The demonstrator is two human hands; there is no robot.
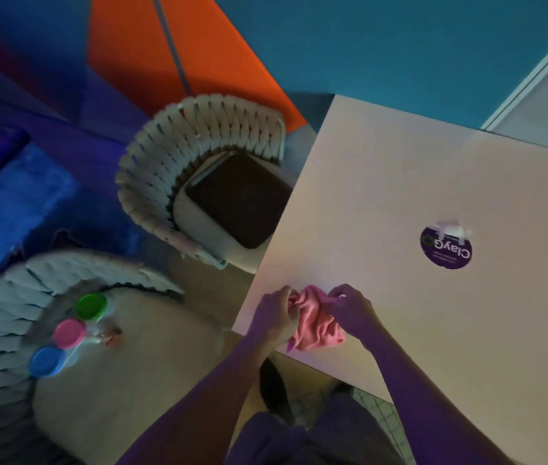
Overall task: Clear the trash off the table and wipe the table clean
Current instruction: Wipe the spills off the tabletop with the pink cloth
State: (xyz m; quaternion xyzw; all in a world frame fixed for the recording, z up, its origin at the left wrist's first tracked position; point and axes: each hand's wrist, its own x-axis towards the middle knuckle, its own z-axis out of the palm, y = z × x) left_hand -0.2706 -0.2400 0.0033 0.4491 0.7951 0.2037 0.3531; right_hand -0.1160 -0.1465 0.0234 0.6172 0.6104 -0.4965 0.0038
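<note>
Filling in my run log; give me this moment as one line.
phase: wiping prep | left hand: grips pink cloth | right hand: grips pink cloth | cloth: bunched at table corner | on table: purple round sticker

A soft, crumpled pink cloth (316, 322) is seen on a smooth, matt white table (400, 182); chairs (178, 156) are woven.

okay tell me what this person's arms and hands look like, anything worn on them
Both forearms are bare, with no sleeves in view. No watch, bracelet, ring or glove shows on the left hand or the right hand. One long pointed fingernail on the left hand looks pinkish purple.
</note>
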